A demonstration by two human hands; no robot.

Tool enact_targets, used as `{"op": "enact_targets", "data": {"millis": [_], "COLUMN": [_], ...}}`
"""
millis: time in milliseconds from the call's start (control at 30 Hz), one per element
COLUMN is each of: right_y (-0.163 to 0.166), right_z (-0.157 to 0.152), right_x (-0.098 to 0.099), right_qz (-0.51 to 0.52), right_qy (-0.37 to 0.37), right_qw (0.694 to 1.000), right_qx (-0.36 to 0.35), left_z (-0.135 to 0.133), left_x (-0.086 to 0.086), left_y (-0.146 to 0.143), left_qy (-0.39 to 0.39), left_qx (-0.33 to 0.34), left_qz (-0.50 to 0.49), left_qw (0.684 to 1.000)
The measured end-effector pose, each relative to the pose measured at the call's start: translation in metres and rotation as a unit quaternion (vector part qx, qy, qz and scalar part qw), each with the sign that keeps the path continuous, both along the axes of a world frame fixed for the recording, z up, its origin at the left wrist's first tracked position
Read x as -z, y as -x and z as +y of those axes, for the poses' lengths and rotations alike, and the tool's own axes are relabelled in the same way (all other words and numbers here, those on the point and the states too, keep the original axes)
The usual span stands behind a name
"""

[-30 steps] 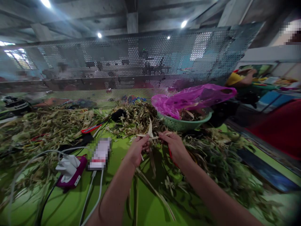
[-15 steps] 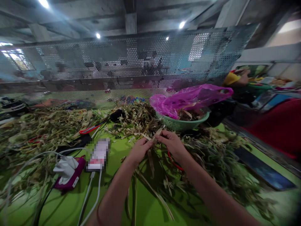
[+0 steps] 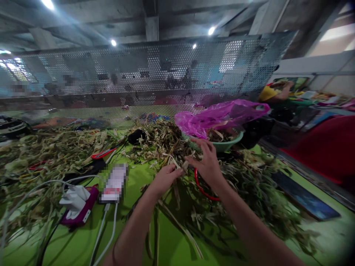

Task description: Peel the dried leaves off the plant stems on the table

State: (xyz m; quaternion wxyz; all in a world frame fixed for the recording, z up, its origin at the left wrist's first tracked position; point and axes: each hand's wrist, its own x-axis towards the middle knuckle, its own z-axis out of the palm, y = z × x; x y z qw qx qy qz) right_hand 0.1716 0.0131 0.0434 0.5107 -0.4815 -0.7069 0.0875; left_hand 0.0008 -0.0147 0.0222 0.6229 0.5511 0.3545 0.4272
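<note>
Near the middle of the green table, my left hand (image 3: 165, 180) pinches a pale strip of dried leaf (image 3: 185, 166) between thumb and fingers. Just to its right, my right hand (image 3: 207, 162) is open, fingers reaching forward and thumb apart, close to the strip's end; whether the thumb touches it I cannot tell. A heap of dried leaf pieces (image 3: 166, 138) lies beyond both hands. Under my right wrist shows a curved red loop (image 3: 200, 189), partly covered. Long dry strips (image 3: 184, 231) lie between my forearms.
A green basket (image 3: 226, 146) with a pink plastic bag (image 3: 222, 114) stands behind my right hand. Left are a phone (image 3: 114, 183) on cables, a purple power strip (image 3: 83, 212) and a red-handled cutter (image 3: 104, 153). Leaf piles flank both sides. A perforated screen (image 3: 124, 85) closes the back.
My right hand has released its pinch on the leaf strip and spread its fingers forward. The left hand keeps its hold. The view has shifted slightly.
</note>
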Motion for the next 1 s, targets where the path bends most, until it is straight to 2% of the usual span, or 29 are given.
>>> {"op": "enact_targets", "data": {"millis": [67,133,200,300,400,467,533,600,700,800,900,1000], "right_y": [0.003,0.010,0.015,0.019,0.019,0.019,0.018,0.015,0.008,0.002,0.007,0.018], "right_z": [-0.004,-0.006,-0.008,-0.009,-0.011,-0.011,-0.011,-0.010,-0.007,-0.003,-0.004,-0.009], "right_x": [-0.003,-0.002,0.002,0.005,0.004,0.003,0.002,0.001,-0.002,-0.001,0.002,0.003], "right_qz": [-0.065,-0.082,-0.039,0.082,0.181,0.217,0.207,0.152,0.093,0.146,0.198,0.241], "right_qy": [0.008,0.054,0.101,0.170,0.206,0.203,0.185,0.145,0.076,0.089,0.195,0.292], "right_qw": [0.997,0.989,0.983,0.969,0.949,0.944,0.953,0.974,0.992,0.985,0.956,0.903], "right_qx": [-0.045,-0.107,-0.146,-0.161,-0.156,-0.143,-0.118,-0.083,-0.024,-0.001,-0.094,-0.204], "left_z": [0.002,0.002,0.002,-0.001,-0.008,-0.013,-0.016,-0.016,-0.012,-0.005,0.000,-0.001], "left_x": [0.001,0.003,0.004,0.003,-0.001,-0.005,-0.007,-0.008,-0.007,-0.002,0.003,0.004], "left_y": [-0.001,-0.002,-0.003,-0.006,-0.010,-0.013,-0.014,-0.014,-0.011,-0.007,-0.006,-0.007], "left_qy": [-0.024,-0.031,-0.034,-0.031,-0.003,0.001,0.007,0.041,0.103,0.112,0.119,0.123], "left_qx": [0.002,0.004,0.003,0.022,0.077,0.088,0.087,0.084,0.027,-0.052,-0.073,-0.059], "left_qz": [0.009,0.016,0.028,0.051,0.079,0.095,0.087,0.050,-0.021,-0.095,-0.157,-0.158], "left_qw": [1.000,0.999,0.999,0.998,0.994,0.992,0.992,0.994,0.994,0.988,0.978,0.978]}}
